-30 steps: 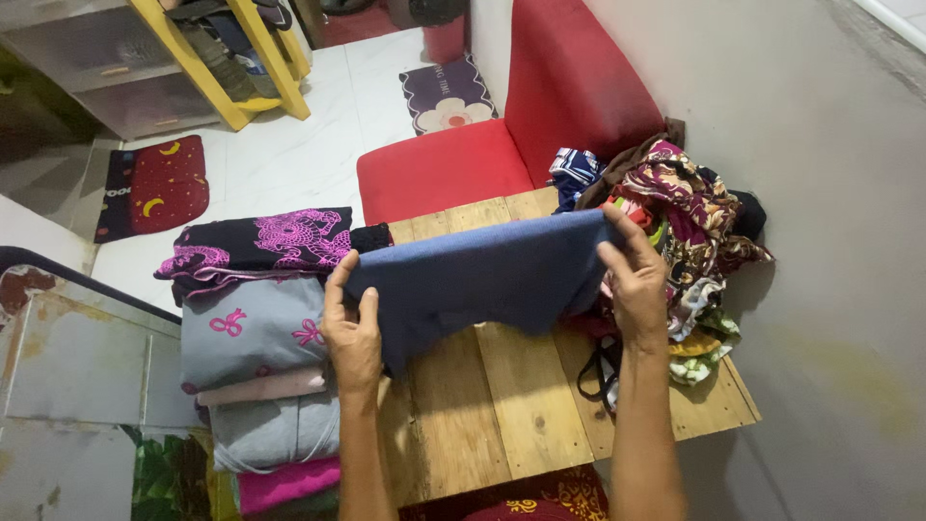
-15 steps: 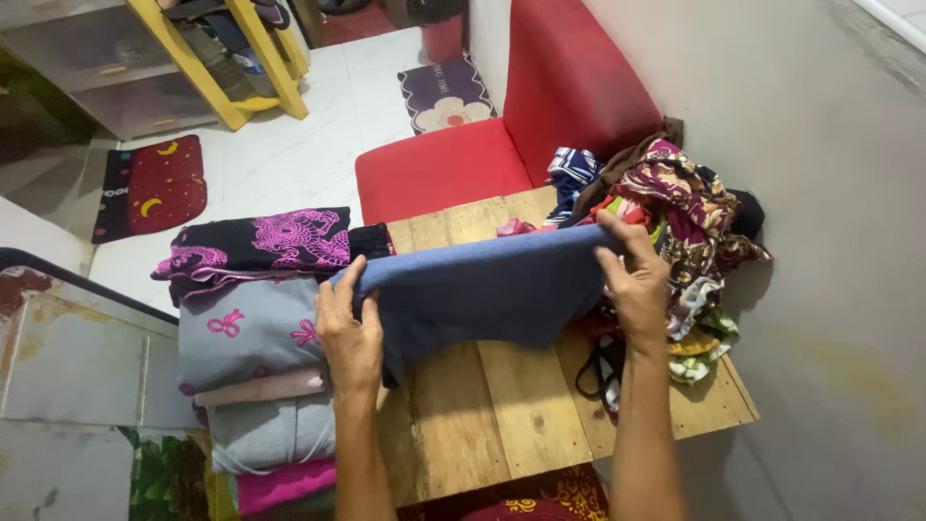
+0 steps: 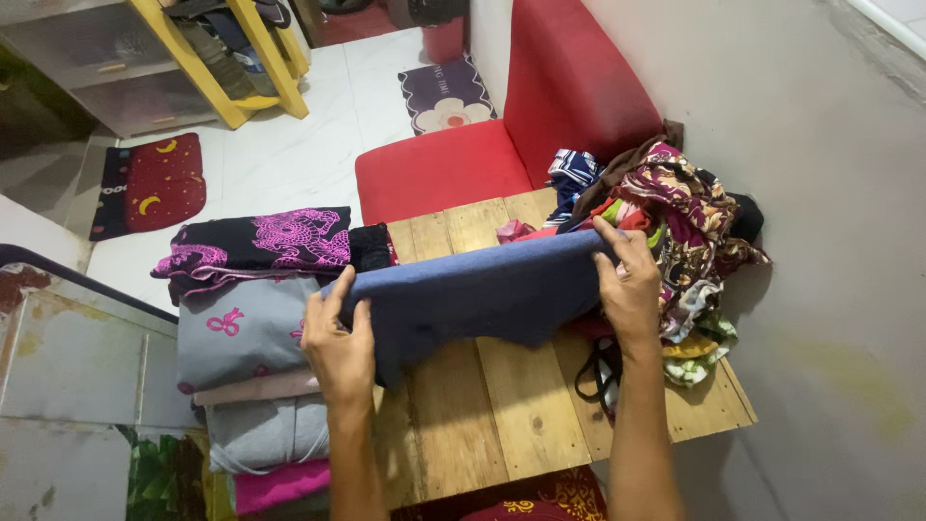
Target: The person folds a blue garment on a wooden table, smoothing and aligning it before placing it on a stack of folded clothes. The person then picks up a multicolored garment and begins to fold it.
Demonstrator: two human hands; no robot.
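Both hands, left and right, hold blue cloth (folded) above table.

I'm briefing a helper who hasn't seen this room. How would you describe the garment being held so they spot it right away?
Start at the wooden plank table before the red seat. Stretched across it, between the left hand and right hand, is the blue cloth. It is plain blue, unlike the patterned folded stack beside it and the colourful heap opposite.

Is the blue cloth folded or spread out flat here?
Folded. The blue cloth is doubled over into a long band, held at its ends by the left hand and right hand.
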